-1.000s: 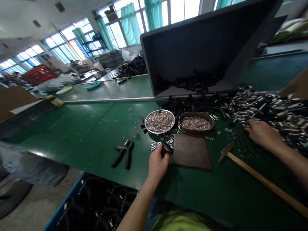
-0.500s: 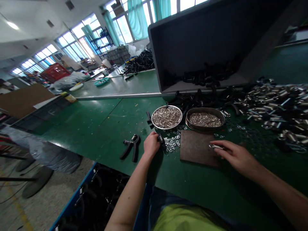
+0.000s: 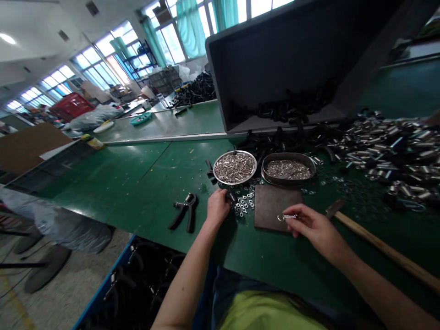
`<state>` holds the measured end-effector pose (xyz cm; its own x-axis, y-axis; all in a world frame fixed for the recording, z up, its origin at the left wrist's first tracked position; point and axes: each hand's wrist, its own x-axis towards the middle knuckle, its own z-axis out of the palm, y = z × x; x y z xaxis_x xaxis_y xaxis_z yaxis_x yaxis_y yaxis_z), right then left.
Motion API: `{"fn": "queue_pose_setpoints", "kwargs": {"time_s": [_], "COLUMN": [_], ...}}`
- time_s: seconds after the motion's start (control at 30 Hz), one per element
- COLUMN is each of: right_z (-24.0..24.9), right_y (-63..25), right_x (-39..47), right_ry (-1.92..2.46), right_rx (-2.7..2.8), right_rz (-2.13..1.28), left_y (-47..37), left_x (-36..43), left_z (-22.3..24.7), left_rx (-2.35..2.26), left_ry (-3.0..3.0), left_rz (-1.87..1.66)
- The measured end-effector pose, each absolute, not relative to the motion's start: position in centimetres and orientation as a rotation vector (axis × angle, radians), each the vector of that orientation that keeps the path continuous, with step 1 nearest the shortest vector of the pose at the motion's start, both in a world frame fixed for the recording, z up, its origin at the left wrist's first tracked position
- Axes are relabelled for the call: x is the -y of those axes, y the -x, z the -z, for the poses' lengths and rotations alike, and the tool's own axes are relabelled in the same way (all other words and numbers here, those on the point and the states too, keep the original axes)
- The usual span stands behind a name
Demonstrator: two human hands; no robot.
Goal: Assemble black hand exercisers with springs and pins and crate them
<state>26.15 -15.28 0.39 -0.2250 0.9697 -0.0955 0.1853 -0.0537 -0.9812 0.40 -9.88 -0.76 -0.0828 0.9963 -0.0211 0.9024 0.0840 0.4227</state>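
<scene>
My left hand (image 3: 217, 207) is closed around a black plastic handle piece (image 3: 232, 197), next to a scatter of small metal nuts (image 3: 243, 206). Between the thumb and fingers of my right hand (image 3: 311, 225) is a shiny coil spring (image 3: 290, 216) with a metal loop at its left end. The spring hangs over a flat brown metal plate (image 3: 266, 208) on the green bench. To the left of my left hand lies an assembled hand-grip exerciser (image 3: 186, 213) with black handles and a spring on top.
Behind the plate stand a round dish of metal pins (image 3: 235, 167) and an oval tin of small parts (image 3: 288, 169). A hammer (image 3: 381, 243) lies at right. Beyond are a pile of metal springs (image 3: 385, 146) and a tipped grey crate (image 3: 218, 87). Below left sits a blue bin (image 3: 103, 291).
My right hand has moved left over the plate with the spring, bringing the hammer into view. My left hand stays by the nuts with the handle piece. The view has shifted slightly.
</scene>
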Motion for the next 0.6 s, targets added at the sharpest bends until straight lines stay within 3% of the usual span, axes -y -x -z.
{"fn": "queue_pose_setpoints", "kwargs": {"time_s": [0.17,0.27,0.5,0.6], "right_z": [-1.2,-1.4,-0.9,-0.6], "right_y": [-24.6,-23.9,-23.8,-24.2], "right_x": [16.2,16.5,16.0,15.5], "right_ry": [1.094,1.055,1.09,1.168], "right_rx": [1.41,1.426,1.269,1.362], "right_rz": [-1.512,-1.551,-1.587,-1.442], "left_y": [-4.5,-6.5,-6.7,-7.1], "left_x": [14.6,16.7,17.3,17.3], "left_z": [-0.6,-1.1,-1.2,-0.3], "left_rx": [-1.401,-1.15,-1.167,-1.259], "left_ry": [-1.229,-0.939,-1.067,-1.241], "left_rz": [-0.907,-1.004,-0.942,-0.935]}}
